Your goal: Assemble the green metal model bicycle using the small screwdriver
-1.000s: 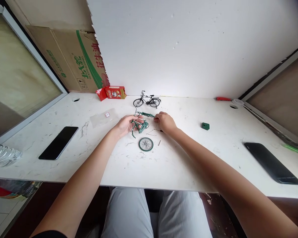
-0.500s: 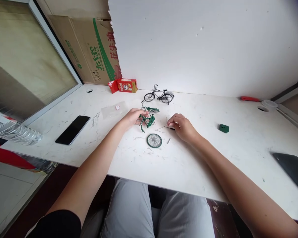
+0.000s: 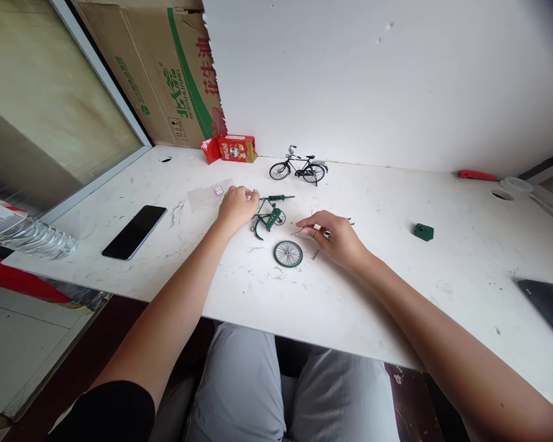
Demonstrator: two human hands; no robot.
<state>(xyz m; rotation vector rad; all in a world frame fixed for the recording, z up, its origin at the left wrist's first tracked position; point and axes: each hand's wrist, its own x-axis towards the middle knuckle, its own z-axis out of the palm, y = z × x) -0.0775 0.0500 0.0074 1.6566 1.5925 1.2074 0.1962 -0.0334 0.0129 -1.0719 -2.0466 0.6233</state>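
Observation:
My left hand (image 3: 238, 206) has its fingers closed on the front end of a green model bicycle frame (image 3: 269, 217), which is tilted above the table. The fingers partly hide that end. My right hand (image 3: 332, 236) is low over the table, with thumb and forefinger pinched at a thin wire part (image 3: 303, 237). Below the frame, a loose spoked wheel with a green rim (image 3: 288, 253) lies flat. A small screw (image 3: 316, 254) lies right of the wheel, close under my right hand. Some small dark green pieces show just behind the right hand.
A complete black model bicycle (image 3: 298, 169) stands at the back. A red box (image 3: 238, 149), a clear bag (image 3: 203, 197), a phone (image 3: 135, 232) and a water bottle (image 3: 32, 234) are to the left. A green block (image 3: 423, 231) and a dark flat object (image 3: 548, 307) lie right.
My left hand has shifted up and left along the green bicycle frame. The right hand has let go of a thin dark tool, and its fingertips have moved left to the wire part.

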